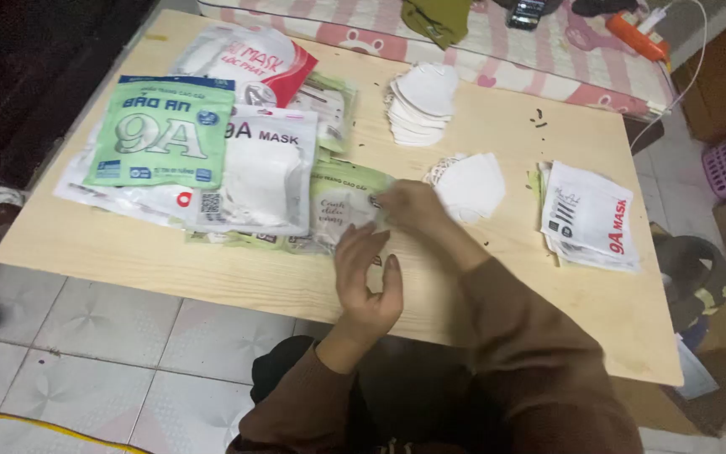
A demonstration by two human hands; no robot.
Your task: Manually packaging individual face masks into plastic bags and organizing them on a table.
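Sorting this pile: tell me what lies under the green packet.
The green packet lies on a white-fronted packet and clear flat bags. How many bags lie beneath is hidden. The right hand touches a pale packet nearby.

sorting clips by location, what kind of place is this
Probably a room in a home used for packing work, not a factory. A low wooden table stands on a tiled floor, right beside a bed with a pink patterned sheet. Stacks of white masks and printed pouches cover the table.

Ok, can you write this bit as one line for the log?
left hand: open, above table edge | right hand: touching pale green packet | folded white masks: beside right hand
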